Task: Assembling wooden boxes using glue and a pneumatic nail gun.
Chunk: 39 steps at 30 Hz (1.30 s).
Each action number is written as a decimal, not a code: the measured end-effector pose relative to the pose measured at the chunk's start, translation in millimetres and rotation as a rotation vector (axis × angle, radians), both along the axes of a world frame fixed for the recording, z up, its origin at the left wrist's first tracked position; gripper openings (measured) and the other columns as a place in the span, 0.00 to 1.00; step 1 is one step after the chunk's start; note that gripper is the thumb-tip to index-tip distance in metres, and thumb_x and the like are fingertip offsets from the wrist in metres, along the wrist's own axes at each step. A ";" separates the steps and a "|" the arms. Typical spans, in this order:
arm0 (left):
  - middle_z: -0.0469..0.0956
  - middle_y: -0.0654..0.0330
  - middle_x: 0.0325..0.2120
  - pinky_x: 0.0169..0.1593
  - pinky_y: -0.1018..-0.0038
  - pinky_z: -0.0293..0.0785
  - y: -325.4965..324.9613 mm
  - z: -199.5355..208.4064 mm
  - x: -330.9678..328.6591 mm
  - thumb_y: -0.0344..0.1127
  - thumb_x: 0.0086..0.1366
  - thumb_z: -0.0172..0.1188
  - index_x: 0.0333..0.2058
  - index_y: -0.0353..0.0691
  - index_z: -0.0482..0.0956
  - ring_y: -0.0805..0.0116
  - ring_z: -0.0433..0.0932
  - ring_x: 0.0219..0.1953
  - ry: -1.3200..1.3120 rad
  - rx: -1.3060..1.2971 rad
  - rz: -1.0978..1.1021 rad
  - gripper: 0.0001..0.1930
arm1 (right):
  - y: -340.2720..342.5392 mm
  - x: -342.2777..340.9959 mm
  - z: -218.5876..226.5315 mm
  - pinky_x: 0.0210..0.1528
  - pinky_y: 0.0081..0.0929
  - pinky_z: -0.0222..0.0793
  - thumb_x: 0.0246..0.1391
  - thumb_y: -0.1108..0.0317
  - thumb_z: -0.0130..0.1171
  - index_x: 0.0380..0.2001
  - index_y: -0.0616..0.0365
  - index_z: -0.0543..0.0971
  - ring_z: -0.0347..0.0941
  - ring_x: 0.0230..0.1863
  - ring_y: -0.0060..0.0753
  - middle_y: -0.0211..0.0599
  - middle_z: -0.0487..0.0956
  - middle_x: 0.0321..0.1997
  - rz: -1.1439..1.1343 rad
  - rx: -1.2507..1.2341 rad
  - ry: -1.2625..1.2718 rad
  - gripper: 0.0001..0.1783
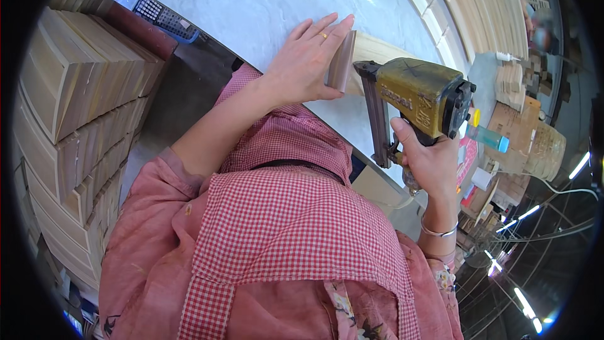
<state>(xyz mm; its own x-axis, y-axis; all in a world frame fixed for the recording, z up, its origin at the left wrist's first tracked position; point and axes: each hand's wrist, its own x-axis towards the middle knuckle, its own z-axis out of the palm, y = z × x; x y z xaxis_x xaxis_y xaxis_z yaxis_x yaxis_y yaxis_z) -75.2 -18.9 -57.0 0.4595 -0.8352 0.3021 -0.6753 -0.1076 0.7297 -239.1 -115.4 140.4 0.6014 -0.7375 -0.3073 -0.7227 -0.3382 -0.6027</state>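
My left hand (305, 60) grips a short brown wooden piece (343, 63), fingers over its far end and thumb at its near end. That piece stands against a pale wooden strip (377, 53) lying on the light marbled tabletop (251, 9). In my right hand (434, 158) is a worn gold and black nail gun (418, 91), held by its handle with the thumb along the side. The gun's nose is close to the brown piece on its right; whether they touch, I cannot tell. Its magazine slants toward me over the table edge.
Tall stacks of wooden frames or panels (69, 82) rise at the left. A blue plastic basket (173, 25) sits by the table's left edge. More pale wood pieces (481, 0) are piled at the far right. A bottle with a blue cap (487, 136) is just beyond the gun.
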 end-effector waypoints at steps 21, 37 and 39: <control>0.71 0.48 0.63 0.73 0.56 0.56 3.7 -0.9 3.7 0.47 0.46 0.78 0.72 0.36 0.52 0.55 0.65 0.70 -0.106 -0.088 -0.001 0.59 | -14.9 -29.6 17.2 0.20 0.19 0.66 0.54 0.63 0.72 0.39 0.67 0.81 0.72 0.18 0.22 0.34 0.79 0.23 -0.271 -0.151 0.011 0.17; 0.80 0.49 0.37 0.42 0.66 0.81 152.1 25.6 3.9 0.58 0.71 0.55 0.54 0.28 0.75 0.60 0.81 0.33 1.975 -0.088 0.379 0.33 | -173.3 -383.5 -135.3 0.50 0.42 0.74 0.60 0.67 0.58 0.62 0.67 0.69 0.79 0.47 0.59 0.57 0.80 0.51 -0.272 -0.934 0.313 0.28; 0.80 0.49 0.39 0.42 0.69 0.80 153.0 14.8 -4.8 0.54 0.73 0.54 0.57 0.29 0.73 0.63 0.80 0.34 1.609 -0.019 0.552 0.30 | -188.3 -409.4 -151.2 0.55 0.44 0.73 0.61 0.65 0.58 0.65 0.67 0.68 0.77 0.53 0.64 0.60 0.77 0.57 -0.429 -0.806 0.492 0.31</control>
